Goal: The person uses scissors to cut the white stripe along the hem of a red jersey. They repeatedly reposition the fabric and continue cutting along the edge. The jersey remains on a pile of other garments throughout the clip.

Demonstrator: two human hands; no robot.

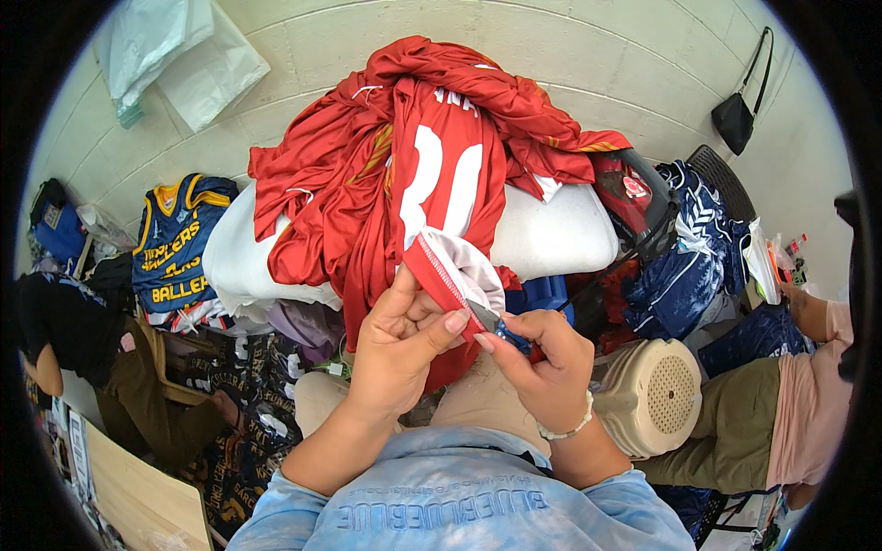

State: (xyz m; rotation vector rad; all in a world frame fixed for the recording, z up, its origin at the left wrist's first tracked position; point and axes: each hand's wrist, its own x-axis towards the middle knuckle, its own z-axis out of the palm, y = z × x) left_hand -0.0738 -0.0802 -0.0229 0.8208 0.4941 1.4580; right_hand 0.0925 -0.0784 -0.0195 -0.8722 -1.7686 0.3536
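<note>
My left hand pinches the stitched edge of a red jersey, whose pale inner side is turned outward there. Close beside it, my right hand is closed on a small tool with a dark blue handle and grey tip, which looks like thread snips. The grey tip lies against the seam, between the two hands. My fingers partly cover the tool, so its full shape is hidden. The held edge belongs to, or overlaps, red jerseys with white figures, heaped on a white padded board ahead of me.
Navy jerseys lie at the left and right. A beige plastic stool rests at my right, near a person in olive trousers. Another person sits at left. A black bag hangs on the wall.
</note>
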